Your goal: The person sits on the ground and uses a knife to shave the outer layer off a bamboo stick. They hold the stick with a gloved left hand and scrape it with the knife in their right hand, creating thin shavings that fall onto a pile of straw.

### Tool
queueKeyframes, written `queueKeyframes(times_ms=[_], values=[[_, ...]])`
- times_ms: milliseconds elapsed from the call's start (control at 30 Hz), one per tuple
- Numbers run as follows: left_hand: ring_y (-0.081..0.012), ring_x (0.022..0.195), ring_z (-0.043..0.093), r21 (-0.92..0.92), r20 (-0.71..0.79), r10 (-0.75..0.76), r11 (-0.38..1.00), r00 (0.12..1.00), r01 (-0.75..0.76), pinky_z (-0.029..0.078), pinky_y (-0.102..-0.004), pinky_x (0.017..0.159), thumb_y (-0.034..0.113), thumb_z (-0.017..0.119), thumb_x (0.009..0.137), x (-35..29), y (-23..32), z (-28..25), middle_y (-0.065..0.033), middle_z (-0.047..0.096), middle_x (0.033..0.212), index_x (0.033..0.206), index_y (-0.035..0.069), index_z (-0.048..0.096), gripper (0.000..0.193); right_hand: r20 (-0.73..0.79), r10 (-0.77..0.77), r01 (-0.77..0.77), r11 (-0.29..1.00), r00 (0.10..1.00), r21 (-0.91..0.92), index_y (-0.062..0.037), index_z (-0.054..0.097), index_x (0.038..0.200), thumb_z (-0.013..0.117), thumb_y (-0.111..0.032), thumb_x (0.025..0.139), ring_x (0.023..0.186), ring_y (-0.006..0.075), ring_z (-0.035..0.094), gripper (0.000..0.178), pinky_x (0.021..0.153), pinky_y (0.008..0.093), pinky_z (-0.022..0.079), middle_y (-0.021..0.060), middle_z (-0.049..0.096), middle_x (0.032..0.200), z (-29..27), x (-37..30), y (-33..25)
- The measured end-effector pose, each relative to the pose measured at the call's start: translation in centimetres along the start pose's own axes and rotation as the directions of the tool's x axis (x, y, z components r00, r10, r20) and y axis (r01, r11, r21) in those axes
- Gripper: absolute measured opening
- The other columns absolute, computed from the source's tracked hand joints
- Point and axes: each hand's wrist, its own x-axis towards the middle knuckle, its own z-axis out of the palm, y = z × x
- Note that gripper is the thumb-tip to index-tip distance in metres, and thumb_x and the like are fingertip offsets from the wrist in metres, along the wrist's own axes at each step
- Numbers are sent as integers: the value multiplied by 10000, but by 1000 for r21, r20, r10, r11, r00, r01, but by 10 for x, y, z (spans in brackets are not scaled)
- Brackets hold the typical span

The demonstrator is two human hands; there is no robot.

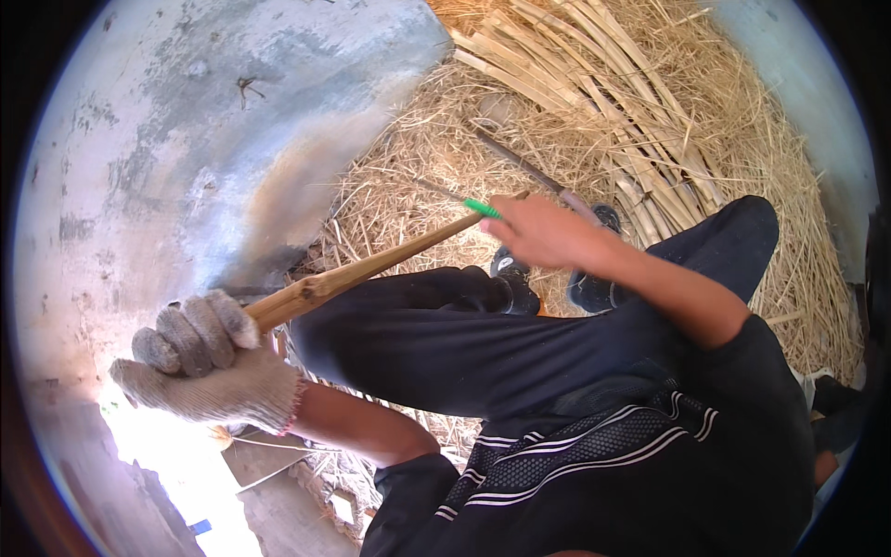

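Observation:
A pale knitted glove covers my left hand, whose fingers wrap round the thick end of a tan pole with a knot in it. The pole slants up and away across my bent left leg, narrowing toward my right hand. Bare and closed, my right hand grips a tool with a green handle. A thin, dark shaft or blade points left from that handle; its exact kind is unclear. The tool lies close to the pole's thin end, though contact between them cannot be made out.
Straw covers the ground ahead. Long split strips lie in a pile on it at the far right. A long dark blade with a handle rests beyond my right hand. A stained wall stands at left. My shoes are below.

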Motion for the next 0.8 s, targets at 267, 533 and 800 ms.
queueKeyframes(times_ms=[267,533,800], values=[[-67,276,244,-187,275,-39,978,961,94,285,-269,219,479,411,983,-31,25,21,33,295,402,529,195,357,538,-223,-250,295,935,942,199,52,450,1034,483,-219,975,584,475,592,280,527,524,468,263,559,559,30,-71,-74],[-66,300,258,-171,348,0,983,937,63,290,-267,234,530,384,981,-40,25,24,41,295,412,526,200,354,563,-247,-248,299,934,937,195,49,462,982,477,-207,981,554,457,602,256,477,507,481,247,561,548,31,-94,-89],[-66,316,218,-131,274,-28,989,961,66,269,-258,236,523,399,985,-43,27,28,54,238,417,511,213,298,576,-268,-157,199,970,951,139,40,473,1012,512,-206,964,540,463,586,254,506,515,473,258,568,574,33,-87,-74]])
